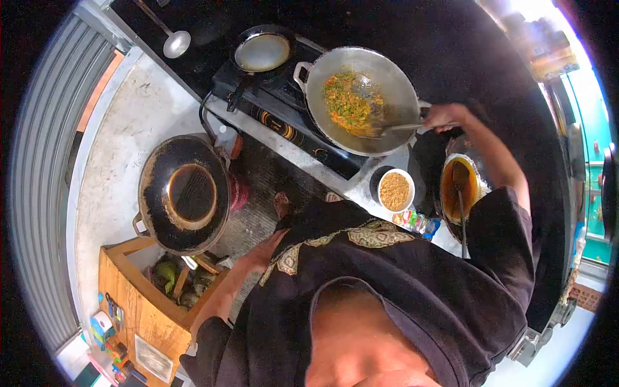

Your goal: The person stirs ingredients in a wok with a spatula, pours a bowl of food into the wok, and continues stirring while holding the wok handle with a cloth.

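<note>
At the upper right, my right hand [445,117] is closed round the handle of a metal spatula [401,127]. The spatula's blade rests in a large silver wok [400,84], against chopped green and orange food [348,103]. This wok sits on the black gas stove [277,122]. My left forearm [251,261] hangs beside my body, and the left hand is hidden at the shirt's edge, its fingers out of sight. Below the wok stands a white bowl [394,191] of brown crumbly food.
A small pan [261,51] sits on the stove's left part. A dark wok [155,213] with oil is at the left. Another pan [445,187] with orange liquid and a utensil lies near my right elbow. A ladle [176,44] is at the top left, a wooden cabinet [138,303] lower left.
</note>
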Demonstrator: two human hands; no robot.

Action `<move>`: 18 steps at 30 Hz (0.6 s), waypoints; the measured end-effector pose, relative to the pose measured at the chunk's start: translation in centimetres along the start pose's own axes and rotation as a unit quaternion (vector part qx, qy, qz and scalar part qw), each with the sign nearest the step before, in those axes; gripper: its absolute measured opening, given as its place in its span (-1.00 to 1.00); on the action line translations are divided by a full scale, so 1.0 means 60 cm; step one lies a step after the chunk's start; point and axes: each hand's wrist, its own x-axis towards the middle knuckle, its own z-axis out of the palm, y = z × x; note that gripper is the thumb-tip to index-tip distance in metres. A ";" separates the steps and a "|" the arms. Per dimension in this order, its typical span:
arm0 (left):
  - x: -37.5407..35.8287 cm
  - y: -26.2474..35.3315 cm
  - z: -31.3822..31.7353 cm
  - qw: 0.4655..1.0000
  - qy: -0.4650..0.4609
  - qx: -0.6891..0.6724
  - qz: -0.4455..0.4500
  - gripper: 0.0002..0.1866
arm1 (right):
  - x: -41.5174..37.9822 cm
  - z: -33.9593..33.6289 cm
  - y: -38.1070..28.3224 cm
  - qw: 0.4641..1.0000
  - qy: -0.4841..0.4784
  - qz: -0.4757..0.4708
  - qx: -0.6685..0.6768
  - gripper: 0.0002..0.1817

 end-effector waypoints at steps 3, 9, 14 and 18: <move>0.006 -0.035 0.015 0.999 0.025 -0.028 0.028 0.13 | 0.072 0.103 -0.031 0.954 0.219 -0.203 -0.023 -0.60; -0.008 -0.029 -0.013 0.996 0.044 0.019 0.073 0.07 | 0.107 0.197 -0.132 0.861 0.416 -0.260 0.131 -0.69; 0.008 -0.076 0.005 0.996 0.041 0.014 0.079 0.01 | 0.067 0.193 -0.131 0.835 0.227 -0.216 0.453 -0.65; -0.004 -0.065 -0.003 0.998 0.020 0.028 0.055 0.03 | 0.014 0.175 -0.115 0.798 0.223 -0.174 0.533 -0.62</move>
